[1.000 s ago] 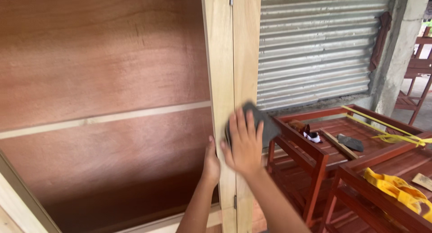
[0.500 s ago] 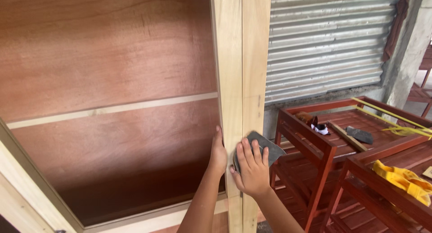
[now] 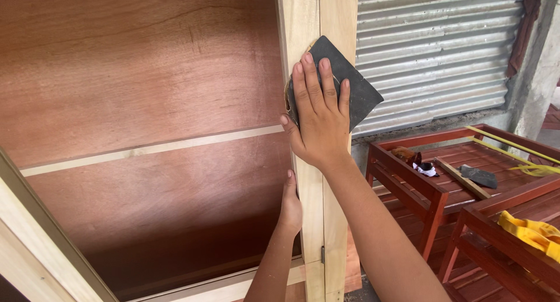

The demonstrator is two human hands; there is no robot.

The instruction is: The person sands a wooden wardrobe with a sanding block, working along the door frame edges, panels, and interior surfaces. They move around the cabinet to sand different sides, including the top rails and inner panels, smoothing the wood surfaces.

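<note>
My right hand presses a dark grey sheet of sandpaper flat against the pale wooden upright post of a cabinet frame, high on the post. Lower down, my left hand grips the left edge of the same post, fingers wrapped around to the inner side. The cabinet's reddish-brown plywood back panel fills the left of the view, crossed by a pale wooden rail.
Red-stained wooden furniture frames stand at the right, carrying a dark sandpaper piece, a wooden stick, a rag and yellow cloth. A corrugated metal shutter is behind. A pale frame board slants at lower left.
My right hand has slid the sandpaper up the post from low to high. My left hand has stayed on the post's edge.
</note>
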